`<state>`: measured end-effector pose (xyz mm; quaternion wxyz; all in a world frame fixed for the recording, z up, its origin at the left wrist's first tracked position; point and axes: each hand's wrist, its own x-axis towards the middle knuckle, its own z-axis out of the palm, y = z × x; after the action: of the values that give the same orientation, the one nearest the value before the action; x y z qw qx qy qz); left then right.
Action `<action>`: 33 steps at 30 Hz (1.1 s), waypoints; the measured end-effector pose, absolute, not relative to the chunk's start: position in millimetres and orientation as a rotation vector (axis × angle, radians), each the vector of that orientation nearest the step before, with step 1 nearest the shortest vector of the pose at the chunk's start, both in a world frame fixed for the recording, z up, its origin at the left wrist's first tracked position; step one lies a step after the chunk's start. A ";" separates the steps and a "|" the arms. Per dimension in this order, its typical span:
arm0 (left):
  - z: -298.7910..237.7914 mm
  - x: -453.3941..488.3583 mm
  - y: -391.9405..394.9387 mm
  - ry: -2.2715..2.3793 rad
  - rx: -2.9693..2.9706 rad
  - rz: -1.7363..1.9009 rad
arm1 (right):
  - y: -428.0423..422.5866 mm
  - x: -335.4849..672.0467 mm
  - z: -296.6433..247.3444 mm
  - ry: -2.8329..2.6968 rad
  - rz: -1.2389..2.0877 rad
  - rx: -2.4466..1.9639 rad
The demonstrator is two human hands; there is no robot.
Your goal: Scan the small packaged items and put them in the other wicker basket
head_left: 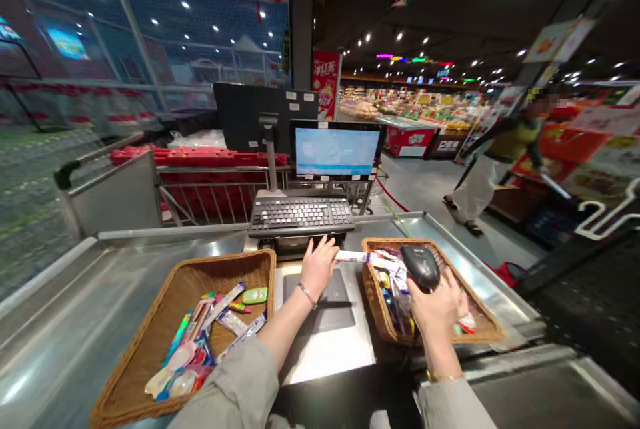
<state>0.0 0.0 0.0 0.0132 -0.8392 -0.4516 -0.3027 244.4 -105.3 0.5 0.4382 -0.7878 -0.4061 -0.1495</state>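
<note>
Between the two wicker baskets, my left hand point(320, 267) is closed on one end of a slim white package point(353, 256) with a dark end. The package points right, its far end over the rim of the right basket point(373, 309). My right hand point(440, 305) grips a black barcode scanner point(421, 266) above that basket, its head towards the package. Packaged goods point(395, 282) lie in the right basket, partly hidden by my hand and the scanner. The left basket point(150, 322) holds several colourful packets and a green pack point(255, 295).
A keyboard point(303, 214) and a lit screen point(337, 152) stand ahead, beside a dark monitor back point(255, 115). Grey flat pads point(325, 302) lie on the counter between the baskets. Metal counter edges point(500, 282) run along the right. A person point(495, 155) walks in the aisle.
</note>
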 end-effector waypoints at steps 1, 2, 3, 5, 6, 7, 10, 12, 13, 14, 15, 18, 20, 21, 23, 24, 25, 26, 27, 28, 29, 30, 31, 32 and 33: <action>-0.7 5.2 -1.7 -1.394 -2.641 -0.932 | -106.7 248.5 0.8 -0.995 -0.373 -1.966; -1.3 10.3 -3.3 -1.380 -2.665 -0.923 | -108.1 252.6 1.2 -0.982 -0.374 -1.971; -2.0 15.4 -4.6 -1.367 -2.689 -0.915 | -109.6 256.6 1.5 -0.973 -0.376 -1.974; -3.4 25.4 -6.5 -1.339 -2.732 -0.904 | -112.8 263.9 1.7 -0.967 -0.377 -1.971; -4.2 30.2 -7.0 -1.325 -2.752 -0.900 | -114.4 267.3 1.6 -0.967 -0.378 -1.967; -5.0 34.7 -7.4 -1.313 -2.770 -0.897 | -116.1 270.3 1.4 -0.961 -0.381 -1.967; -7.4 47.3 -8.0 -1.273 -2.815 -0.879 | -121.5 278.1 -0.1 -0.927 -0.397 -1.987; -9.3 55.0 -8.5 -1.246 -2.841 -0.873 | -125.6 282.5 -1.1 -0.907 -0.403 -1.998; -10.3 58.9 -8.8 -1.235 -2.857 -0.871 | -127.7 284.7 -1.3 -0.897 -0.402 -2.001; -11.6 63.2 -9.1 -1.227 -2.874 -0.869 | -129.9 286.7 -1.1 -0.881 -0.403 -2.001; -13.2 67.8 -9.4 -1.220 -2.893 -0.867 | -132.0 288.7 -0.7 -0.862 -0.403 -2.001; -19.4 85.0 -11.2 -1.192 -2.971 -0.880 | -137.9 293.6 2.9 -0.810 -0.422 -1.990; -24.5 98.2 -13.8 -1.133 -3.046 -0.949 | -140.9 295.9 5.8 -0.784 -0.440 -1.978; -27.0 104.5 -15.4 -1.092 -3.079 -0.996 | -142.2 297.0 6.8 -0.775 -0.446 -1.975; -31.0 114.6 -19.0 -1.010 -3.122 -1.067 | -143.9 299.3 7.0 -0.771 -0.447 -1.980; -32.3 117.8 -20.7 -0.979 -3.131 -1.074 | -144.4 300.7 6.1 -0.769 -0.444 -1.987; -33.0 119.7 -22.3 -0.964 -3.134 -1.064 | -144.8 302.1 4.6 -0.764 -0.439 -1.996; -33.0 120.0 -23.6 -0.966 -3.132 -1.040 | -145.0 303.7 2.6 -0.757 -0.433 -2.005; -32.4 119.1 -24.7 -0.983 -3.129 -1.006 | -145.0 305.1 0.4 -0.748 -0.426 -2.013; -31.3 117.0 -25.5 -1.014 -3.119 -0.968 | -144.9 306.4 -1.8 -0.738 -0.421 -2.022; -29.7 114.0 -26.2 -1.055 -3.100 -0.927 | -144.7 307.4 -3.7 -0.729 -0.419 -2.030; -27.9 110.5 -26.6 -1.096 -3.076 -0.887 | -144.4 308.1 -5.3 -0.725 -0.419 -2.037; -25.9 106.5 -26.9 -1.133 -3.047 -0.851 | -143.9 308.2 -6.4 -0.720 -0.423 -2.040; -23.9 102.4 -27.1 -1.163 -3.019 -0.820 | -143.3 307.9 -7.0 -0.714 -0.428 -2.040; -22.1 98.2 -27.2 -1.188 -2.991 -0.797 | -142.3 307.0 -7.1 -0.711 -0.434 -2.036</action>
<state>98.2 -27.2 -22.1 -0.0867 -0.8988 -0.3569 -0.2394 307.0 -142.3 -7.1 0.4537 -0.8248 -0.2879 -0.1757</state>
